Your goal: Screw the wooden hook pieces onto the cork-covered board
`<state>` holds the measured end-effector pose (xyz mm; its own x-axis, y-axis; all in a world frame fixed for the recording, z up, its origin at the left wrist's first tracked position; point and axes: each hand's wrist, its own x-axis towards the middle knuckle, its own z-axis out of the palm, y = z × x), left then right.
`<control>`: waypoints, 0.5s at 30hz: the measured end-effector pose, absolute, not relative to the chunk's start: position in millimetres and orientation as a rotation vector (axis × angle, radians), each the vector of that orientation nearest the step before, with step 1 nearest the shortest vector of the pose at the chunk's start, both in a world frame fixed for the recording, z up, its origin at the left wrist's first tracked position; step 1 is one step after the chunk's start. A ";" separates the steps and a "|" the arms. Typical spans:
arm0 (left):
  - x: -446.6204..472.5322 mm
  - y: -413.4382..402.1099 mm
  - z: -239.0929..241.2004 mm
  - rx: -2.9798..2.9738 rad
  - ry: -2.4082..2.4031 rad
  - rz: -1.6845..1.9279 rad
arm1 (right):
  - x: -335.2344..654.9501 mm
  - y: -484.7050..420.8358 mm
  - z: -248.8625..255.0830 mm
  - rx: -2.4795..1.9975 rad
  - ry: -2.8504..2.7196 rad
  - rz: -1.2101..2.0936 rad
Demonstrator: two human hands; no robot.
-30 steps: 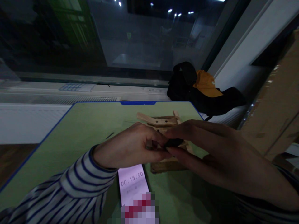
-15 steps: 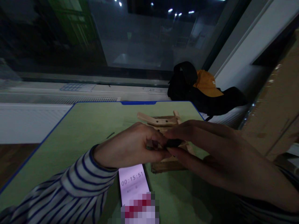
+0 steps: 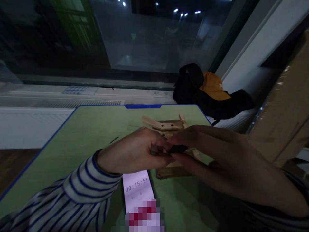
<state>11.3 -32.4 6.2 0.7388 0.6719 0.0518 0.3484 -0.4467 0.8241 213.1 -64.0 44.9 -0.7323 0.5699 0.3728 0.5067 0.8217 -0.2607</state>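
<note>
A small wooden model [image 3: 166, 125] of light slats with drilled holes stands on a wooden base [image 3: 172, 172] on the green mat [image 3: 84, 135]. My left hand [image 3: 131, 151] is closed in front of it, fingertips pinched at the model's near side. My right hand [image 3: 212, 154] meets it from the right, with thumb and fingers pinched on a small dark piece [image 3: 178, 149]. Both hands hide the lower part of the model. What the left fingers hold is hidden.
A phone [image 3: 138, 190] showing a timer lies on the mat under my left wrist. A small dark sliver [image 3: 113, 140] lies on the mat to the left. A black bag with an orange cap [image 3: 212, 87] sits on the sill. A cardboard box [image 3: 287, 106] stands right.
The phone's timer has advanced by a second. My hands have stayed pinched together at the model with almost no shift.
</note>
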 end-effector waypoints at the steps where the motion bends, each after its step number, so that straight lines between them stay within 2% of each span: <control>1: 11.4 -32.5 6.7 2.073 0.770 0.471 | 212.7 -63.6 44.6 -0.817 -2.555 0.190; 15: 10.5 -31.8 4.8 2.101 0.770 0.472 | 211.0 -60.3 42.2 -0.809 -2.571 0.197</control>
<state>10.5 -31.8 4.8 0.7419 0.6678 0.0600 0.3568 -0.4690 0.8079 211.0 -60.3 42.2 -0.7341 0.5739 0.3629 0.5117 0.8189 -0.2598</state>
